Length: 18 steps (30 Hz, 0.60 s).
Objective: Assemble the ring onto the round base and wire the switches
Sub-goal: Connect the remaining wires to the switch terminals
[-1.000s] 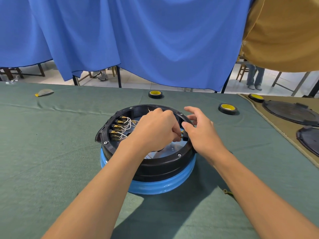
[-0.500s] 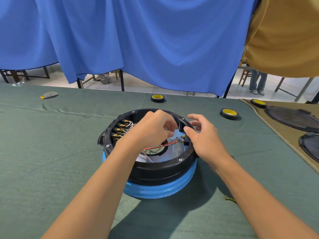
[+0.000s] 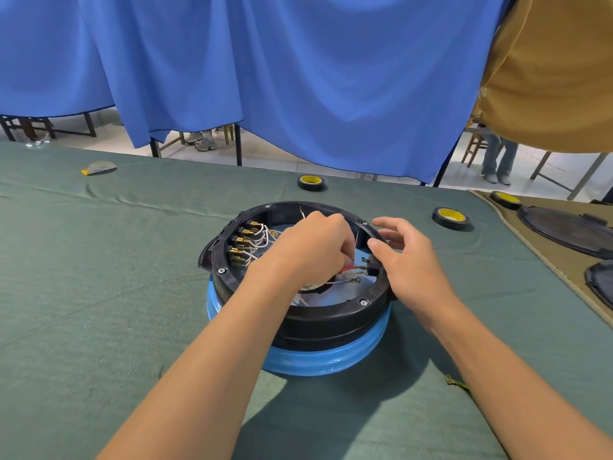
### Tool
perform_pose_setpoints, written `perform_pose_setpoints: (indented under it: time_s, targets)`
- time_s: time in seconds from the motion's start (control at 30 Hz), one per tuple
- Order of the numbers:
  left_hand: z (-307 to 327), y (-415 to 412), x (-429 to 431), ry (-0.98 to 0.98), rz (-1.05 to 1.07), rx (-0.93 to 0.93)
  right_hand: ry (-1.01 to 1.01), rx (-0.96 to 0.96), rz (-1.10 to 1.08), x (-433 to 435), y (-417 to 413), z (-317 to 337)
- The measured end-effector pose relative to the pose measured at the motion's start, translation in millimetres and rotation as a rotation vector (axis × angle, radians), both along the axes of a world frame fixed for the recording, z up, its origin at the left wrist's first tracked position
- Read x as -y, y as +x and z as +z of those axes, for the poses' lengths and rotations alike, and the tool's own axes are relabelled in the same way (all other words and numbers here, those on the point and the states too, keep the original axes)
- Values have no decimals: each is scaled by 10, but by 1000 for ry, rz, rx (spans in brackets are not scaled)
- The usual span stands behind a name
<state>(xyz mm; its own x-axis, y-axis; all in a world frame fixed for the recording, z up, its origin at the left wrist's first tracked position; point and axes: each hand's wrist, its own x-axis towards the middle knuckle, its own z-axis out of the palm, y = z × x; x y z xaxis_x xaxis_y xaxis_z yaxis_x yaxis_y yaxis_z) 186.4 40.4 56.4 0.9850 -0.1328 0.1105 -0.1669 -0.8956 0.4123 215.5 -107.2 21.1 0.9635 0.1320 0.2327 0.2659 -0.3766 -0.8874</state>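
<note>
Inside black ring point(image 3: 331, 318): left hand point(image 3: 311, 250) is pinching red wire point(image 3: 352, 268) beside switch terminal point(image 3: 365, 264);
Right hand point(image 3: 411, 263): fingers spreading apart, thumb bracing ring;
Risk: red wire probably slipping sideways, bending switch terminal.

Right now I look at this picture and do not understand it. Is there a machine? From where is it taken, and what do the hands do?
No machine: a person works with bare hands. The camera sits on the person's head and looks down. On the green table stands a blue base with a black ring on it. The left hand pinches a red wire inside the ring; the right hand rests on its right edge. Its left wall carries terminals with white wires. Three tape rolls lie farther back.
</note>
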Motion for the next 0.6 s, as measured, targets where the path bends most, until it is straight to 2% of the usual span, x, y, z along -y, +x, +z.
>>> perform_pose_setpoints:
  time_s: [0.33,0.6]
  targets:
    - [-46,7,9,-72,-43,-82,85,41,6,54,66,23]
    - [-2,-75,3,-55,-33,-162,99,-41,220,92,226,105]
